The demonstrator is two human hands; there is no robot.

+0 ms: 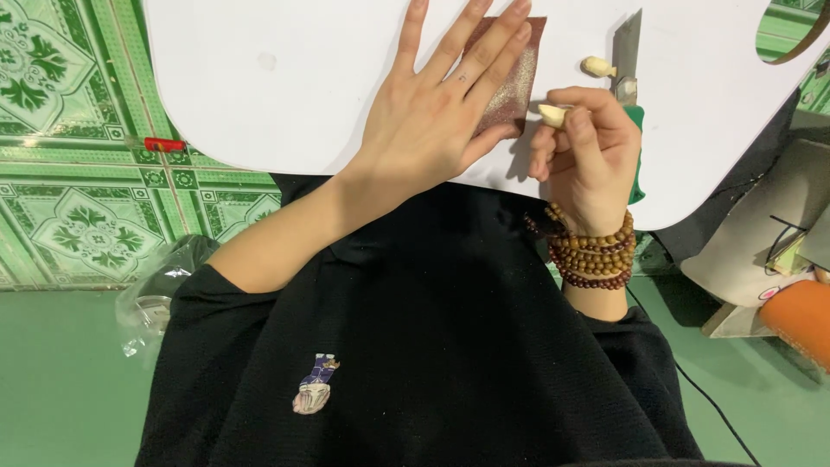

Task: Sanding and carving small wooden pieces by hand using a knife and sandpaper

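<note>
While your left hand (432, 112) lies flat, fingers spread, pinning the sandpaper (510, 82) to the white bench (285, 78), your right hand (588, 156) pinches the small wooden piece (552, 114) just beside it; rub lightly, keeping the paper still.

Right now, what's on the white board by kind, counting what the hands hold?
Sandpaper sheets: 1, brown sandpaper under the left hand
Small pale wooden pieces: 2, one loose piece on the white board, one held piece in the right hand
Knives: 1, green-handled knife
Total: 4
</note>
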